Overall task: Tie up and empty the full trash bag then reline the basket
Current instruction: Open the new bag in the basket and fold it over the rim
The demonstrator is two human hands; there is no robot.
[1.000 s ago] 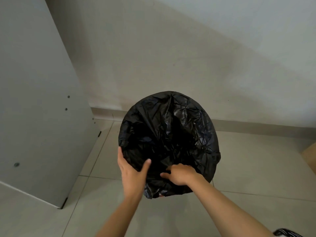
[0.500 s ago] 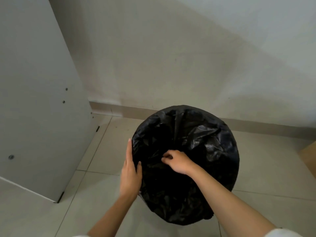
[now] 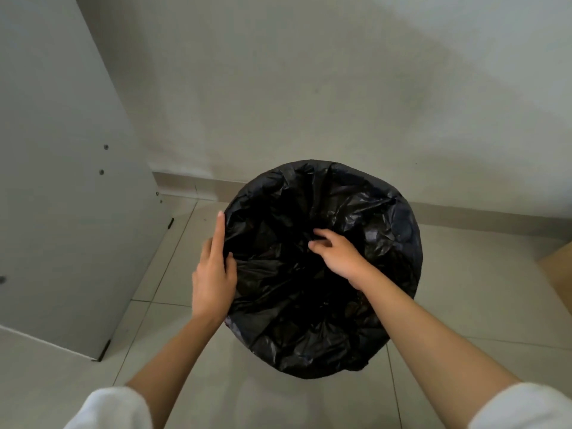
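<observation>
A black trash bag (image 3: 371,230) lines a round basket on the tiled floor and is folded over its rim, so the basket itself is hidden under the plastic. My left hand (image 3: 213,274) lies flat against the bag's left rim, fingers straight along the outside and thumb hooked over the edge. My right hand (image 3: 337,253) reaches down into the bag's mouth with fingers curled and apart, touching the crumpled plastic inside. What lies inside the bag is too dark to see.
A grey cabinet panel (image 3: 62,196) stands close on the left. A pale wall (image 3: 309,88) with a skirting strip runs behind the basket. A brown box corner (image 3: 557,267) shows at the right edge. Floor tiles (image 3: 479,274) surround the basket.
The view has drawn closer over the basket. My right hand has gone from the near rim into the middle of the bag's mouth. My left hand slid up along the left rim.
</observation>
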